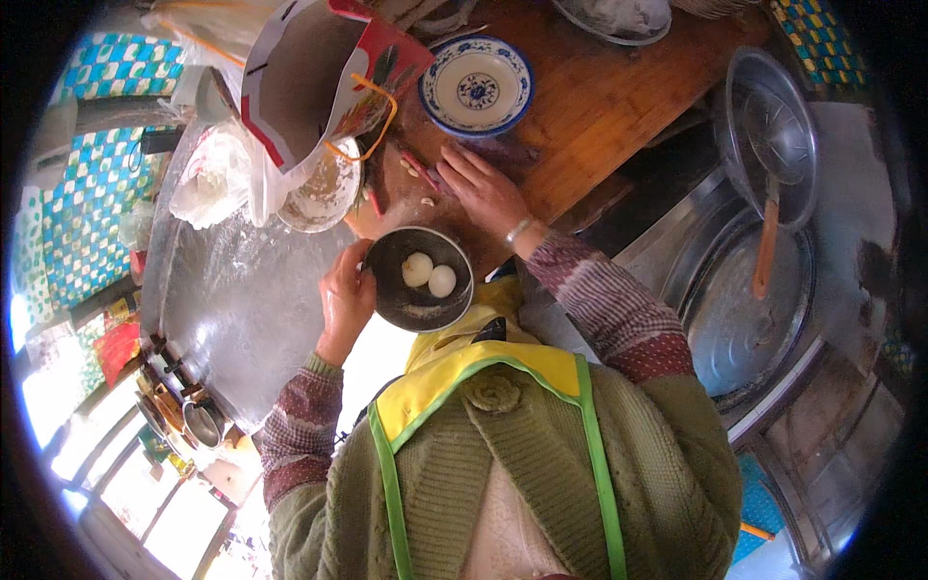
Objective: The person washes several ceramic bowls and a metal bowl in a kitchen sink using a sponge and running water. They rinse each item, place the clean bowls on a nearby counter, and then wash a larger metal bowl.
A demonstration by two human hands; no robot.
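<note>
My left hand (344, 297) grips the side of a small dark saucepan (388, 304), probably by its handle, which the fingers hide. Two whitish eggs (429, 274) lie inside it; one has a rough, brownish patch. My right hand (484, 190) rests palm down at the wooden table (616, 94), fingertips just below a blue-and-white patterned plate (478, 85). By its thumb lies a slim red object (417, 167), possibly a chili or a handle. Pale pieces like garlic cloves (428, 201) are scattered nearby. Whether the right fingers hold anything is hidden.
A large open bag (297, 72) stands left of the plate, beside a flour-crusted bowl (326, 188). A floury metal worktop (239, 304) extends left. On the right, a metal basin (768, 123) with a wooden-handled ladle (765, 246) stands above a large wok (754, 319).
</note>
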